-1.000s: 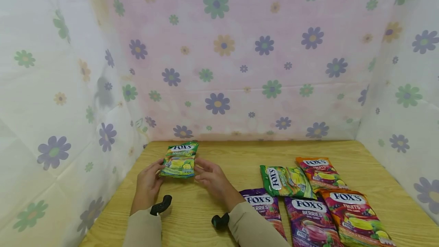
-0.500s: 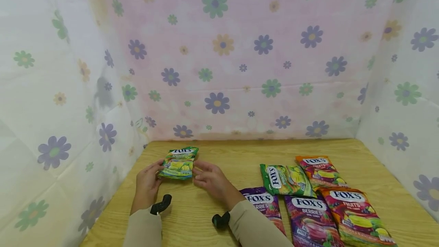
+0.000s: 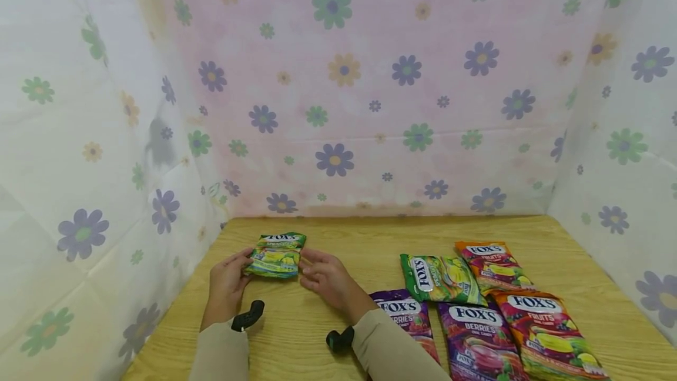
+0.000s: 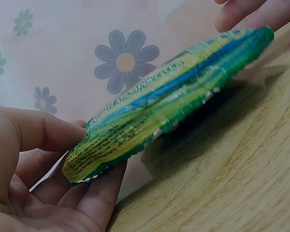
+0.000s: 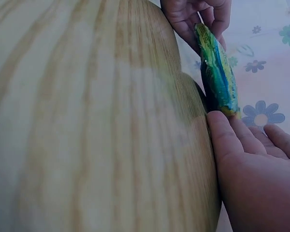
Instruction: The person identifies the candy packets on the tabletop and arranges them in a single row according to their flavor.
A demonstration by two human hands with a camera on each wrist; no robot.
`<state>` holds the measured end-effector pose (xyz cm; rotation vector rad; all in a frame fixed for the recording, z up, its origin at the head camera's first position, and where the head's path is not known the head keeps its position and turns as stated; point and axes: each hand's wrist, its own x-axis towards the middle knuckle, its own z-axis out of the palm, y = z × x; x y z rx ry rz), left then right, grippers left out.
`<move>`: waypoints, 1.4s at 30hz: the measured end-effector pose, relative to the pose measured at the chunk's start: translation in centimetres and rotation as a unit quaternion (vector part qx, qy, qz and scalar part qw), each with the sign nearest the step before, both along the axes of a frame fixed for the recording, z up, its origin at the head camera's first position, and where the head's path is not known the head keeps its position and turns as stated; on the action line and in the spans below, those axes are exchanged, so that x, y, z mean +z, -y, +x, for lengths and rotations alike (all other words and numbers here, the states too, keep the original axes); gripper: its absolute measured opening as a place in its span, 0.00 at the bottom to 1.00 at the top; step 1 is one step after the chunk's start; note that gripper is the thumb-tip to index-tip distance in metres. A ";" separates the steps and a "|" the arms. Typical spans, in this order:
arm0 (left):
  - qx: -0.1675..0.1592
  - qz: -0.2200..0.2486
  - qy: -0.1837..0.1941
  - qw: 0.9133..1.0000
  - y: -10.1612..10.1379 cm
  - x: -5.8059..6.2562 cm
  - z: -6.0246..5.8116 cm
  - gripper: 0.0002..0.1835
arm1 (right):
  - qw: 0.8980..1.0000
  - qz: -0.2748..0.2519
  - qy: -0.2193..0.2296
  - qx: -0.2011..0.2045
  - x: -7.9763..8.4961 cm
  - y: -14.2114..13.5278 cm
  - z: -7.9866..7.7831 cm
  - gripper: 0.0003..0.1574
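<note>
A green candy bag (image 3: 277, 255), printed FOX'S, is at the table's far left, its near edge facing me. My left hand (image 3: 227, 283) pinches its left corner between thumb and fingers, as the left wrist view shows with the bag (image 4: 169, 96) slanted and its right end raised off the wood. On the other side my right hand (image 3: 330, 281) has its fingers extended beside the bag's right edge. In the right wrist view those fingers (image 5: 227, 137) lie loosely straight near the bag's end; whether they touch it is hard to tell.
To the right lie another green bag (image 3: 443, 279), two purple berries bags (image 3: 478, 340) (image 3: 404, 316) and two orange-red fruits bags (image 3: 494, 266) (image 3: 550, 334), close together. Flowered cloth walls (image 3: 370, 104) enclose the wooden table (image 3: 359, 240) at the back and sides.
The far edge of the green bag has come down, so it lies flatter than a second ago. Both hands stay in nearly the same places.
</note>
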<state>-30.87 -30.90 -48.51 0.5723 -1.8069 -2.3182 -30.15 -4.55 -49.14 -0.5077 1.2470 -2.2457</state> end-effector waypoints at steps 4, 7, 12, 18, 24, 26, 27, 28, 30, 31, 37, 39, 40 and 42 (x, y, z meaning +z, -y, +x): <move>-0.006 -0.001 0.008 1.000 0.2 -0.1 -0.1 0.26 | 1.000 0.004 0.008 -0.006 0.0 0.1 -0.1 0.47; -0.009 -0.005 0.012 1.000 0.3 -0.2 0.0 0.27 | 1.000 0.011 0.012 -0.008 -0.1 0.2 -0.2 0.46; -0.011 -0.018 0.018 1.000 0.2 0.0 0.1 0.26 | 1.000 0.016 0.007 -0.006 -0.2 0.2 -0.2 0.47; -0.015 -0.038 0.028 0.999 0.0 0.2 0.2 0.27 | 1.000 0.019 0.005 -0.004 -0.3 0.2 -0.2 0.46; -0.014 -0.054 0.036 0.998 0.0 0.3 0.5 0.28 | 1.000 0.022 0.015 -0.011 -0.5 0.3 -0.2 0.44; -0.013 -0.052 0.031 0.998 0.0 0.3 0.5 0.28 | 1.000 0.024 0.016 -0.013 -0.5 0.4 -0.3 0.44; -0.012 -0.050 0.029 0.998 0.0 0.3 0.5 0.28 | 0.999 0.024 0.017 -0.013 -0.5 0.4 -0.3 0.44; -0.010 -0.047 0.026 0.998 0.0 0.3 0.5 0.28 | 0.999 0.025 0.019 -0.014 -0.5 0.4 -0.3 0.44; -0.010 -0.046 0.023 0.999 0.0 0.3 0.4 0.28 | 0.999 0.025 0.021 -0.015 -0.5 0.4 -0.3 0.44; -0.010 -0.046 0.022 0.999 0.0 0.3 0.4 0.28 | 0.999 0.025 0.021 -0.015 -0.4 0.4 -0.2 0.44; -0.017 -0.046 0.026 0.998 -0.1 0.3 0.4 0.29 | 0.999 0.029 0.022 -0.020 -0.3 0.4 -0.2 0.44; -0.019 -0.043 0.027 0.999 -0.1 0.3 0.4 0.29 | 0.999 0.029 0.024 -0.023 -0.4 0.4 -0.2 0.43; -0.019 -0.042 0.027 0.999 -0.1 0.3 0.4 0.29 | 0.999 0.030 0.025 -0.024 -0.4 0.4 -0.2 0.43; -0.016 -0.041 0.026 0.999 -0.1 0.2 0.4 0.28 | 0.999 0.031 0.027 -0.026 -0.4 0.5 -0.2 0.43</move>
